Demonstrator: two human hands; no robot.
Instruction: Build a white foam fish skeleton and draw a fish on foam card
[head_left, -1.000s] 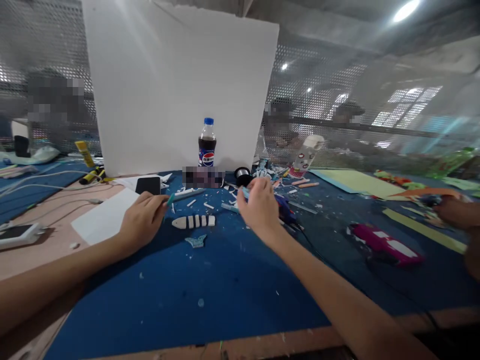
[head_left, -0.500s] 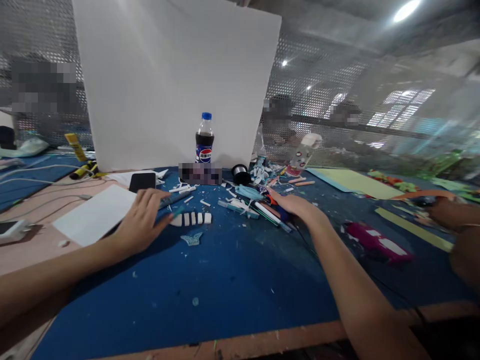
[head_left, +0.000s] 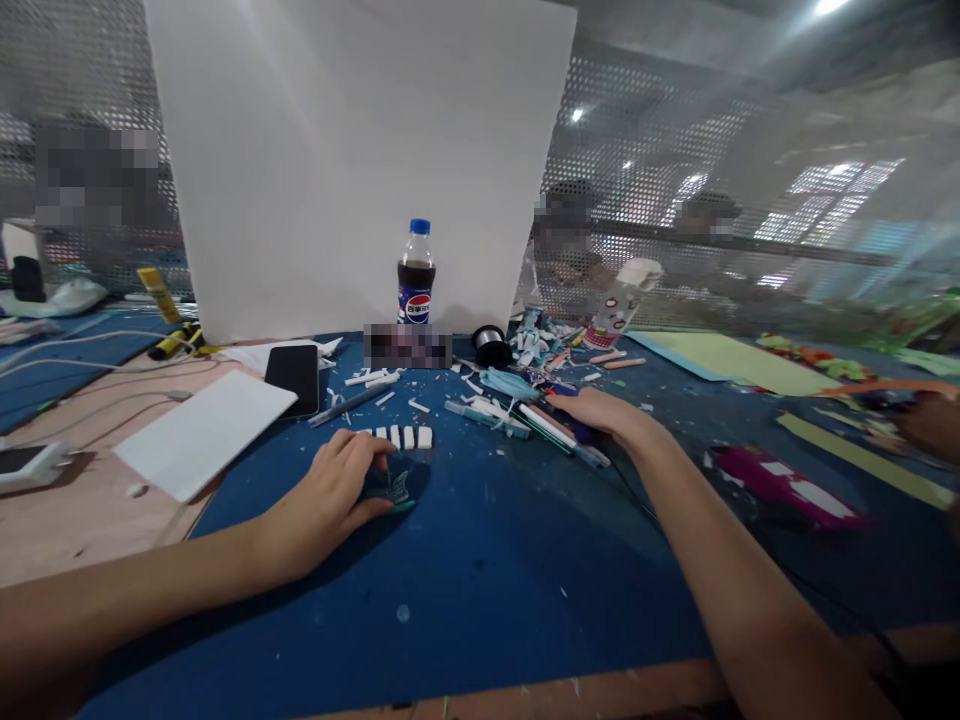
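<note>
My left hand (head_left: 330, 495) rests low over the blue table, thumb and fingers spread around a small patterned, tail-shaped piece (head_left: 398, 487). The piece lies on the surface between the fingertips, and part of it is hidden. Just beyond it is a row of small white blocks (head_left: 409, 437), partly covered by my fingers. Over to the right, my right hand (head_left: 596, 412) is closed around a dark blue glue gun (head_left: 583, 432) with a black cord. My palm hides most of this tool. Pens and pale blue strips (head_left: 510, 385) lie beside that hand.
A cola bottle (head_left: 417, 285) stands before a white board (head_left: 360, 160). Nearby are a wire spool (head_left: 491, 346), scraps (head_left: 536, 345) and a tumbler (head_left: 622, 300). A phone (head_left: 292, 378) and white sheet (head_left: 206, 432) lie left. Another person's hand (head_left: 934, 420) is right, beyond a magenta object (head_left: 787, 487).
My left hand has moved right and nearer to me, from beside the white blocks to around the patterned piece. My right hand stays at the glue gun. The view has shifted slightly.
</note>
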